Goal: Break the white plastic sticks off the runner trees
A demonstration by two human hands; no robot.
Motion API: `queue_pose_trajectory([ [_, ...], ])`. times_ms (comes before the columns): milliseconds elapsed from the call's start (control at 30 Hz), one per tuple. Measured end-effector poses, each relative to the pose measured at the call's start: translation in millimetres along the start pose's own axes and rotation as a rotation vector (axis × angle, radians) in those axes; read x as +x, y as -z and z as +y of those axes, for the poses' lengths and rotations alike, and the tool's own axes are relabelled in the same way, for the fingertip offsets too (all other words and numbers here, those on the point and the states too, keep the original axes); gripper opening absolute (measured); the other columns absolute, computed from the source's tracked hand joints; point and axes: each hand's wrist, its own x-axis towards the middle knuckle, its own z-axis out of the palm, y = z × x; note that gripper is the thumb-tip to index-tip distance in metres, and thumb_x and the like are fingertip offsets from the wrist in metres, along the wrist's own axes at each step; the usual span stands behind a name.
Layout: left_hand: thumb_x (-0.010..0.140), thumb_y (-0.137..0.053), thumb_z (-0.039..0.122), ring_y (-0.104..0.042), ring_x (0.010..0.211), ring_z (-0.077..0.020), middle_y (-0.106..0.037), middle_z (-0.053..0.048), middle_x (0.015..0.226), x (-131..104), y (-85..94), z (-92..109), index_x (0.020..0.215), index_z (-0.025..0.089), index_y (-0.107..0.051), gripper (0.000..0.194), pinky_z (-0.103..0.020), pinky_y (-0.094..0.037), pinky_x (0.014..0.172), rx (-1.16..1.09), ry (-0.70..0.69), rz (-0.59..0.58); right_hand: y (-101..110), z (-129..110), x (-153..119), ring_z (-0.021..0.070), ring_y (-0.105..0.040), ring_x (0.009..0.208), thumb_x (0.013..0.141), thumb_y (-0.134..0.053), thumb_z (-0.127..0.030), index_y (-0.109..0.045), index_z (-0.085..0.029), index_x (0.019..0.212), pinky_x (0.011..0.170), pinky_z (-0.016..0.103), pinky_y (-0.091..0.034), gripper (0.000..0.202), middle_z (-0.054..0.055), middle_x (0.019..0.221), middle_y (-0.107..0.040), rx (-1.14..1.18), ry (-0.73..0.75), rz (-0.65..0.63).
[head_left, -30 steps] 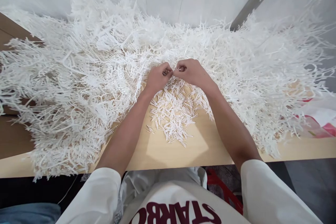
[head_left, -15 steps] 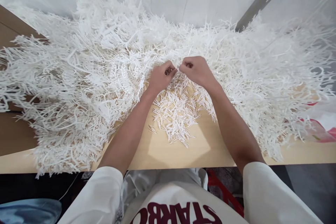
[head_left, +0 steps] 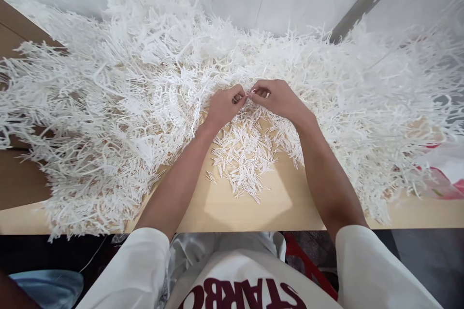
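Note:
My left hand (head_left: 226,104) and my right hand (head_left: 274,96) meet fingertip to fingertip over the middle of the work surface. Both are closed in a pinch. Whatever sits between the fingers is small and white, and I cannot make out its exact shape. Beneath and in front of them lies a loose pile of short, thin white sticks (head_left: 246,159). Around the hands rises a large heap of branching white plastic-like strands (head_left: 145,87), which spreads to the left, the back and the right.
A pale wooden table (head_left: 239,219) carries the heap. Cardboard boxes (head_left: 21,178) stand at the left edge, and a pink and white plastic bag (head_left: 445,178) lies at the right. Behind is a tiled wall (head_left: 290,0) with a grey metal post (head_left: 369,2).
My right hand's fingers have opened slightly out of a tighter curl, and its fingertips have come against those of my left hand. The left hand has hardly moved.

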Motion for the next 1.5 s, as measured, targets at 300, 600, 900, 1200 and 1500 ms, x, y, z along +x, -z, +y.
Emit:
queue_pose_trajectory([
  [300, 0.085, -0.06, 0.022, -0.051, 0.058, -0.0097, -0.061, 0.004, 0.064, -1.0, 0.2, 1.4, 0.08, 0.021, -0.06, 0.005, -0.026, -0.034, 0.06, -0.03, 0.013, -0.014, -1.2, 9.2, 2.3, 0.0145, -0.056, 0.071, 0.079, -0.065, -0.031, -0.065, -0.02, 0.088, 0.068, 0.029, -0.039, 0.014, 0.0, 0.075, -0.065, 0.003, -0.021, -0.064],
  [600, 0.086, -0.059, 0.022, -0.055, 0.063, -0.0116, -0.066, 0.002, 0.07, -1.3, 1.3, 1.5, 0.083, 0.022, -0.061, 0.003, -0.027, -0.035, 0.061, -0.047, 0.019, -0.027, -2.6, 1.6, 1.4, 0.0107, -0.044, 0.062, 0.075, -0.061, -0.026, -0.044, -0.02, 0.064, 0.061, 0.027, -0.03, 0.021, -0.003, 0.062, -0.053, -0.015, -0.042, -0.051],
  [900, 0.08, -0.056, 0.015, -0.053, 0.061, -0.0115, -0.063, 0.003, 0.065, 1.0, -0.8, -6.3, 0.07, 0.021, -0.054, 0.012, -0.027, -0.035, 0.06, -0.076, 0.077, 0.075, -17.6, -27.4, -5.2, 0.0092, -0.036, 0.056, 0.069, -0.055, -0.02, -0.041, -0.02, 0.061, 0.059, 0.028, -0.025, 0.016, -0.004, 0.056, -0.046, -0.11, 0.054, 0.03],
  [1200, 0.081, -0.057, 0.018, -0.051, 0.058, -0.01, -0.062, 0.003, 0.066, 2.3, 4.4, -10.8, 0.079, 0.022, -0.06, 0.006, -0.027, -0.037, 0.06, -0.078, 0.079, 0.158, 4.8, -31.8, -10.8, 0.0165, -0.055, 0.075, 0.09, -0.05, -0.033, -0.064, -0.024, 0.098, 0.072, 0.033, -0.042, 0.018, 0.007, 0.096, -0.066, -0.088, -0.006, 0.306],
  [1500, 0.084, -0.06, 0.023, -0.057, 0.063, -0.0139, -0.068, 0.001, 0.069, 1.3, 3.9, -8.8, 0.078, 0.023, -0.06, 0.007, -0.029, -0.038, 0.063, 0.09, 0.045, 0.112, -21.2, -19.9, 0.1, 0.017, -0.052, 0.076, 0.091, -0.053, -0.042, -0.063, -0.022, 0.084, 0.068, 0.031, -0.035, 0.023, 0.004, 0.085, -0.064, -0.165, -0.019, 0.037],
])
